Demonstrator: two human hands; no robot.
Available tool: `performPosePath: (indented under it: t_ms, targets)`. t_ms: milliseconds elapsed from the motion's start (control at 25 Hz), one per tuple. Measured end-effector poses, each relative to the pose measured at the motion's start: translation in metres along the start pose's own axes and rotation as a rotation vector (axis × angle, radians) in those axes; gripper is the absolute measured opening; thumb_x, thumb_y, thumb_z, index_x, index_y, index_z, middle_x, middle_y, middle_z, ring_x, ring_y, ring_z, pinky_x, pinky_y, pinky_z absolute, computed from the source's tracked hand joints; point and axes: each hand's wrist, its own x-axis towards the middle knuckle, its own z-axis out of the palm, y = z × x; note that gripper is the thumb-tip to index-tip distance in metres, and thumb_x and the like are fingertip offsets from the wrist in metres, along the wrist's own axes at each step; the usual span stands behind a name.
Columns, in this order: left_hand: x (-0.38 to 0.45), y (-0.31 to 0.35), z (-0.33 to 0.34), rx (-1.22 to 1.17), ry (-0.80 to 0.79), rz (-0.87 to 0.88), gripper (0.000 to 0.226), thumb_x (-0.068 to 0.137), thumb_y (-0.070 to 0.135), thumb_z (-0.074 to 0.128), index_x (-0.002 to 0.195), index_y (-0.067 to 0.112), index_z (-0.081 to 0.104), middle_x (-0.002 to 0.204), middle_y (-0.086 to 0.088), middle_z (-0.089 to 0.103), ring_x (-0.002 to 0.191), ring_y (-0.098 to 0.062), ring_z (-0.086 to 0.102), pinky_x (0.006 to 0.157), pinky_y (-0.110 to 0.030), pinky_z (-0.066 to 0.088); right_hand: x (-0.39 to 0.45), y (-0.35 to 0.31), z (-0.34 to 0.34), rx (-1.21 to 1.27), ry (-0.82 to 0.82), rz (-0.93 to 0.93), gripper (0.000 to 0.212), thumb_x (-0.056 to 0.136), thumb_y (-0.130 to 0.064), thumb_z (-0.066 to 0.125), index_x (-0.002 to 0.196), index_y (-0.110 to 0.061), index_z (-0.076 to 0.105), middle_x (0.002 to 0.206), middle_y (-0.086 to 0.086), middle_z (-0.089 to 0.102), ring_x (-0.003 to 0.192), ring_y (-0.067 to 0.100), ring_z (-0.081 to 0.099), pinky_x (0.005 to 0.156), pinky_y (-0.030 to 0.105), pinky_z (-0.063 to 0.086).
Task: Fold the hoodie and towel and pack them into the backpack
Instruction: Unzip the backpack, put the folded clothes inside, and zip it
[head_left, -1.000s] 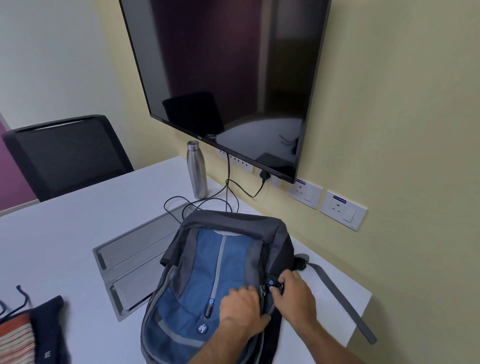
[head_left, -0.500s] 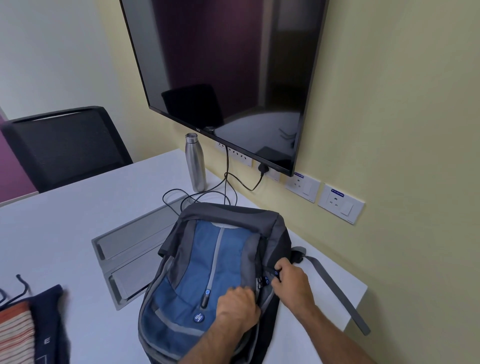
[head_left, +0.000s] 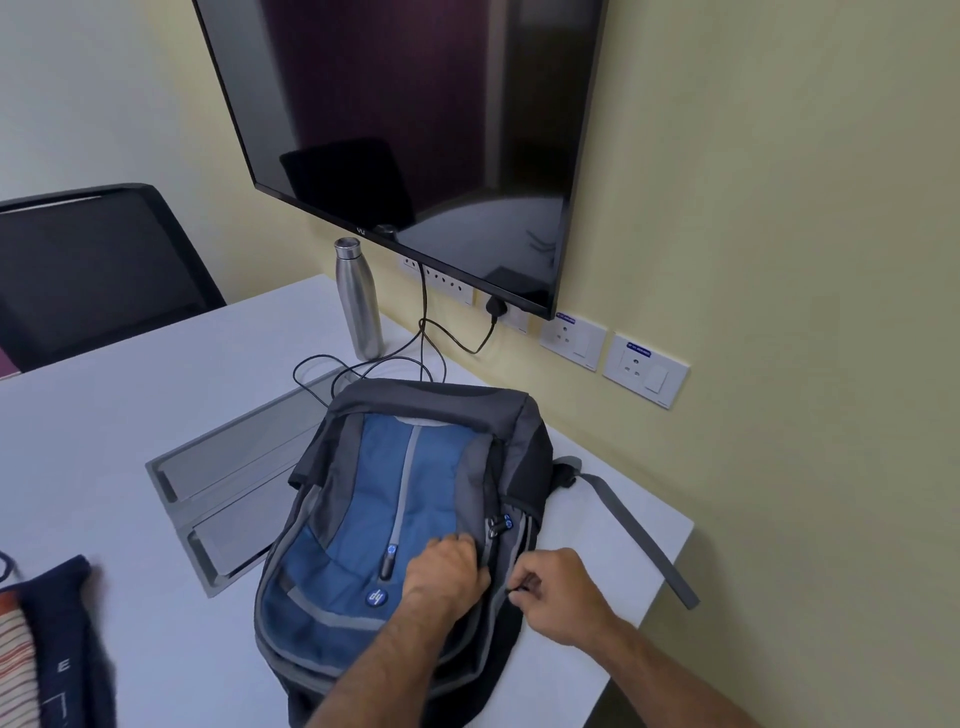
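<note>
A blue and grey backpack (head_left: 395, 499) lies face up on the white table (head_left: 156, 395). My left hand (head_left: 447, 571) grips the fabric of its front panel beside the main zip. Just to the right, my right hand (head_left: 561, 597) pinches a black zip puller at the backpack's right side. Two more pullers with blue dots sit higher on that zip line. At the lower left edge lie a folded navy hoodie (head_left: 67, 644) and a striped orange and white towel (head_left: 15, 654), both cut off by the frame.
A steel bottle (head_left: 358, 301) stands by the wall under a wall-mounted TV (head_left: 415, 130), with black cables (head_left: 415, 353) looping behind the backpack. A grey flap panel (head_left: 234, 478) is set into the table. A black chair (head_left: 98, 270) stands at far left. The table's edge runs close on the right.
My right hand has drawn the zip puller down the backpack's right side, toward me. My left hand stays gripping the front panel. The camera has tilted slightly.
</note>
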Motion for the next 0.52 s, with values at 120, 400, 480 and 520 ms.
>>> performPosePath:
  t_ms: [120, 400, 480, 520]
  targets:
    - [0.002, -0.001, 0.002, -0.021, 0.009, 0.009, 0.042, 0.097, 0.040, 0.047, 0.126, 0.009, 0.051, 0.132, -0.010, 0.055, 0.125, -0.028, 0.048, 0.098, -0.040, 0.045, -0.023, -0.011, 0.011, 0.031, -0.112, -0.074, 0.005, 0.075, -0.010, 0.070, 0.075, -0.015, 0.071, 0.066, -0.015, 0.062, 0.062, 0.005, 0.062, 0.060, 0.015, 0.048]
    - [-0.002, -0.014, 0.006, -0.107, 0.006, 0.093, 0.046, 0.094, 0.044, 0.057, 0.121, 0.007, 0.052, 0.129, -0.013, 0.057, 0.123, -0.028, 0.050, 0.102, -0.036, 0.042, -0.057, -0.023, 0.027, 0.111, -0.173, 0.010, 0.006, 0.073, -0.011, 0.069, 0.074, -0.015, 0.073, 0.060, -0.021, 0.060, 0.058, 0.002, 0.062, 0.057, 0.012, 0.045]
    - [-0.010, -0.025, 0.001, -0.160, -0.036, 0.165, 0.049, 0.088, 0.047, 0.064, 0.119, 0.010, 0.054, 0.125, -0.010, 0.055, 0.120, -0.026, 0.050, 0.101, -0.035, 0.043, -0.059, -0.024, 0.027, 0.090, -0.157, 0.052, 0.012, 0.073, -0.009, 0.067, 0.070, -0.020, 0.072, 0.057, -0.023, 0.060, 0.060, 0.004, 0.063, 0.058, 0.014, 0.047]
    - [-0.016, -0.031, 0.000, -0.165, -0.048, 0.210, 0.050, 0.087, 0.048, 0.066, 0.119, 0.012, 0.055, 0.124, -0.008, 0.054, 0.118, -0.025, 0.049, 0.100, -0.035, 0.043, -0.061, -0.025, 0.029, 0.072, -0.137, 0.066, 0.019, 0.072, -0.009, 0.066, 0.065, -0.027, 0.068, 0.057, -0.024, 0.061, 0.060, 0.004, 0.063, 0.058, 0.015, 0.048]
